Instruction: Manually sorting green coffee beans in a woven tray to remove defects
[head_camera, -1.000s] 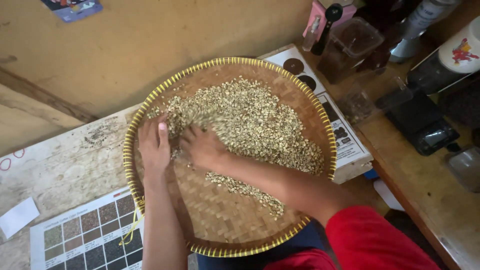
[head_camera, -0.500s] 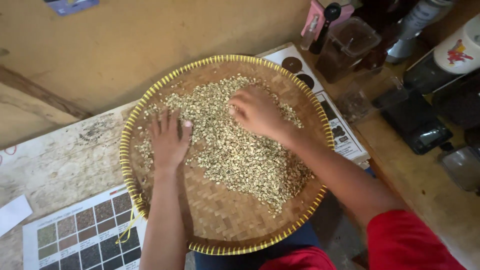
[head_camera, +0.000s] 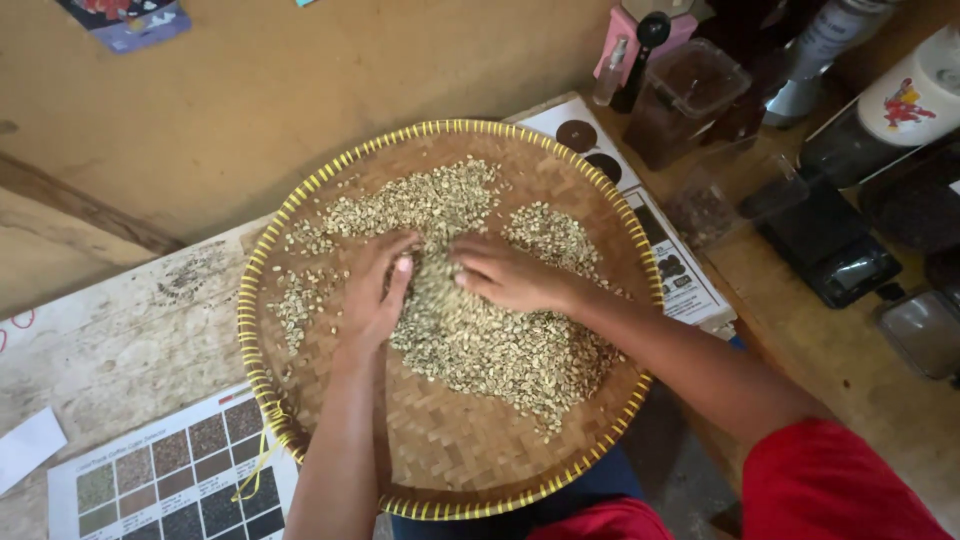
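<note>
In woven tray (head_camera: 330, 180) | beans (head_camera: 480, 340) btwn hands | L hand (head_camera: 375, 290) & R hand (head_camera: 505, 275) loosely spread, palms down

A round woven tray (head_camera: 455, 455) with a yellow-bound rim is seen from above, and pale green beans (head_camera: 480, 340) are spread across it. The left hand (head_camera: 375, 290) and the right hand (head_camera: 505, 275) are laid flat on the beans, fingers pointed toward each other, a ridge of beans heaped between them. A colour chart sheet (head_camera: 170, 470) is partly covered by the tray's near-left edge.

woven bamboo tray (head_camera: 470, 455), matt | worn wood table (head_camera: 130, 330), rough | glossy paper chart (head_camera: 170, 470)
</note>
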